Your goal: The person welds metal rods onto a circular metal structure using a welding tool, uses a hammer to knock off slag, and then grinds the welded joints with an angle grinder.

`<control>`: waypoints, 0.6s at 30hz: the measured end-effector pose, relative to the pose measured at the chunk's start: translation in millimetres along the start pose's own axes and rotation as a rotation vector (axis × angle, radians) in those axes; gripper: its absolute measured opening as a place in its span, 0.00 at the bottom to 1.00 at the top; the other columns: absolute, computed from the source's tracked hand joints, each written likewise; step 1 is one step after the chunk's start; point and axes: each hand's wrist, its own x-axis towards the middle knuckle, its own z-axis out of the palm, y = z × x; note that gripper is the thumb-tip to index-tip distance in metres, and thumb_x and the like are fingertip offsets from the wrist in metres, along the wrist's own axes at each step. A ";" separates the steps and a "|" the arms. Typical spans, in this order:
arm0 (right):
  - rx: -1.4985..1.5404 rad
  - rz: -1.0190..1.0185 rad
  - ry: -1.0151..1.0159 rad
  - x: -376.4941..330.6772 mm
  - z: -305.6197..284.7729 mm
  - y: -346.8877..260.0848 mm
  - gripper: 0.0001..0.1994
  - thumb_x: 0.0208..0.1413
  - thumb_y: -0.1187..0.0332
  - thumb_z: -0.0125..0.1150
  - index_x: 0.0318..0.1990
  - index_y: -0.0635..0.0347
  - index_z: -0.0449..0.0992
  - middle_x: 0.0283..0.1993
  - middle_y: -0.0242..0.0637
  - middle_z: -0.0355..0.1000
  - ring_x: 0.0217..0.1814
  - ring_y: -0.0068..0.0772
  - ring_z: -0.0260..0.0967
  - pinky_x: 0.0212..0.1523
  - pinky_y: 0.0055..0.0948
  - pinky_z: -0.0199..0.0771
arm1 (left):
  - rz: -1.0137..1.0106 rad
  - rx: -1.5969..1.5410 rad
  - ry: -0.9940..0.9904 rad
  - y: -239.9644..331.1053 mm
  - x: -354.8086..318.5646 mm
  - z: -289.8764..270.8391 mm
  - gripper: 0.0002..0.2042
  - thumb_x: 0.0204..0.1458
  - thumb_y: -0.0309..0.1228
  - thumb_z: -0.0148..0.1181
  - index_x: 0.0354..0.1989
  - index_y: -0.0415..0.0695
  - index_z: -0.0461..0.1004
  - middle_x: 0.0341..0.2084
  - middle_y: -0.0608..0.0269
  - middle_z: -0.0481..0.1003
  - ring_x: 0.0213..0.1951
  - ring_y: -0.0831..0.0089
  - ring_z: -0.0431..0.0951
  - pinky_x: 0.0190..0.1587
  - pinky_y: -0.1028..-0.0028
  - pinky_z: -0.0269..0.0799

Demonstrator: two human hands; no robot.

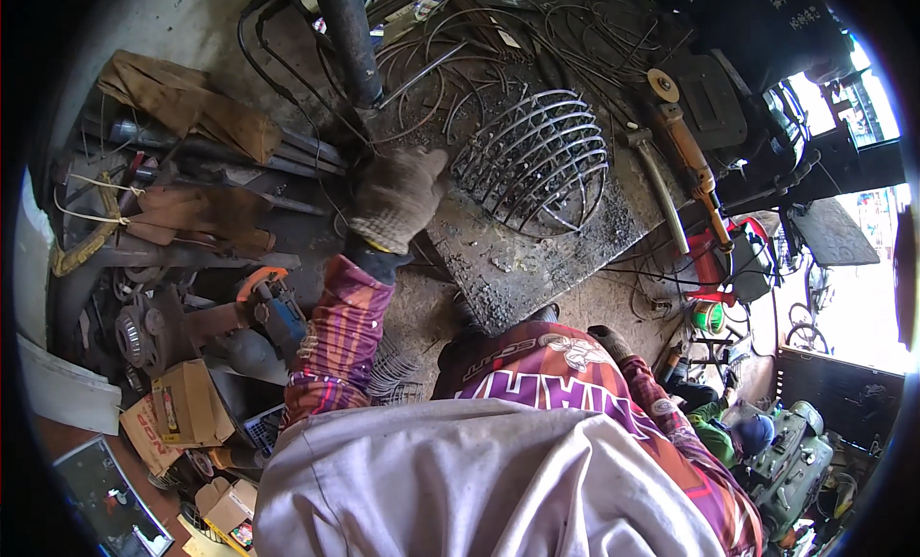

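Note:
My left hand [398, 197], in a grey-brown knit glove, is closed in a fist over the left edge of the metal work table [498, 289]. Whatever it may be gripping is hidden under the glove. Just to its right, a rounded cage of bent metal rods [537, 159] lies on the tabletop among dark crumbs and scraps. A thick upright pipe [347, 44] rises beyond this hand. My right hand [610, 342], also gloved, hangs low near my right side, off the table's near edge. Its fingers are too dark and small to make out.
A hammer [659, 191] and an angle grinder [688, 154] lie along the table's right side. Loose rods and cables [565, 25] tangle at the far edge. Brown leather pieces [196, 217] and a cardboard box [192, 404] are at left. Another person [728, 432] is at lower right.

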 end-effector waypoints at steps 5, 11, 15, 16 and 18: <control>0.002 0.015 -0.005 -5.2 -0.6 -9.2 0.25 0.59 0.51 0.62 0.57 0.58 0.81 0.57 0.49 0.80 0.61 0.48 0.77 0.60 0.40 0.74 | -0.056 0.116 0.062 -1.2 2.1 24.0 0.06 0.51 0.26 0.59 0.37 0.46 0.79 0.33 0.50 0.81 0.39 0.47 0.83 0.41 0.55 0.80; 0.041 0.050 0.011 -13.2 9.8 5.4 0.25 0.59 0.52 0.62 0.57 0.59 0.81 0.56 0.49 0.80 0.60 0.48 0.77 0.60 0.40 0.75 | -0.007 -0.306 0.373 -17.2 27.7 -6.5 0.10 0.59 0.24 0.61 0.48 0.43 0.81 0.42 0.48 0.82 0.42 0.51 0.83 0.48 0.58 0.79; 0.015 0.005 -0.016 -11.7 10.9 15.0 0.24 0.60 0.52 0.62 0.57 0.59 0.81 0.55 0.48 0.81 0.57 0.49 0.79 0.58 0.40 0.76 | -0.373 -1.203 0.342 -39.5 37.6 -9.7 0.12 0.65 0.27 0.59 0.54 0.41 0.81 0.42 0.58 0.82 0.39 0.70 0.81 0.45 0.72 0.79; 0.021 0.046 -0.020 -14.4 9.6 7.6 0.25 0.60 0.52 0.61 0.59 0.59 0.80 0.55 0.48 0.81 0.55 0.50 0.80 0.57 0.39 0.77 | -0.466 -1.455 0.271 -34.5 34.9 -23.8 0.10 0.65 0.25 0.58 0.51 0.40 0.80 0.41 0.63 0.79 0.36 0.76 0.77 0.43 0.75 0.79; 0.056 0.065 0.002 -23.4 -0.7 -16.3 0.26 0.61 0.52 0.61 0.61 0.58 0.79 0.55 0.48 0.81 0.56 0.50 0.79 0.57 0.40 0.77 | -0.437 -1.607 0.256 -32.8 17.5 -37.3 0.09 0.64 0.24 0.57 0.50 0.40 0.79 0.40 0.63 0.78 0.35 0.77 0.75 0.42 0.73 0.80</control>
